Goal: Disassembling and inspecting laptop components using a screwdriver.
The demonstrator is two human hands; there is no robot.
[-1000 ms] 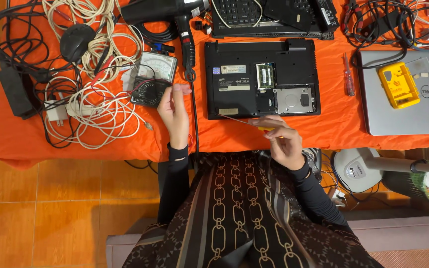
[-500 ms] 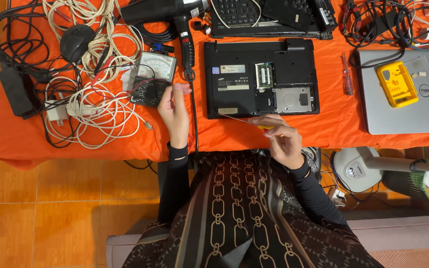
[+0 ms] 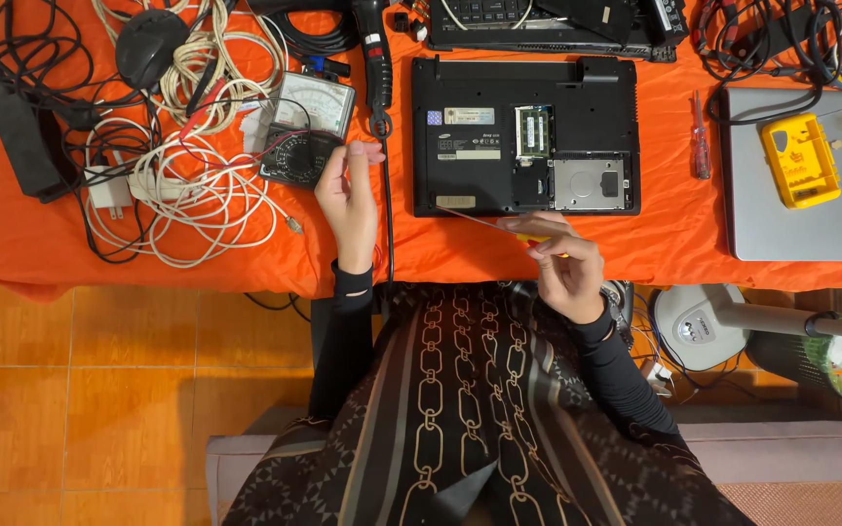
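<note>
Right hand (image 3: 562, 273): grip clenched on a thin screwdriver (image 3: 484, 222), yellow handle mostly hidden in the fingers, slim metal shaft slanting up-left so its tip reaches the near left corner of the black laptop (image 3: 525, 136).

Black laptop: matt plastic, rectangular, lying underside up, two covers off; green memory board and silver drive bay exposed.

Left hand (image 3: 348, 195): grip released, fingers loosely curled, fingertips just beside the analogue multimeter (image 3: 306, 130) and a thin black cable running down over the near edge.

Analogue multimeter: black case, pale dial face, round selector knob, red and black leads.

White cables (image 3: 187, 185): loose tangled coils, left of the multimeter, with a white plug adapter among them.

Black power brick (image 3: 23, 146): block-shaped, far left, black cord looped about it.

Red-handled screwdriver (image 3: 700, 146): lying apart, between the black laptop and the silver laptop (image 3: 811, 224).

Silver laptop: closed, smooth lid, bearing a yellow plastic bit case (image 3: 799, 161).

Surface (image 3: 674, 253): covered in bright orange cloth, slightly creased, hanging over the near edge.

Room: orange-brown floor tiles (image 3: 99, 390); white fan base (image 3: 704, 326) at lower right; person seated, dark chain-patterned garment, black sleeves.
</note>
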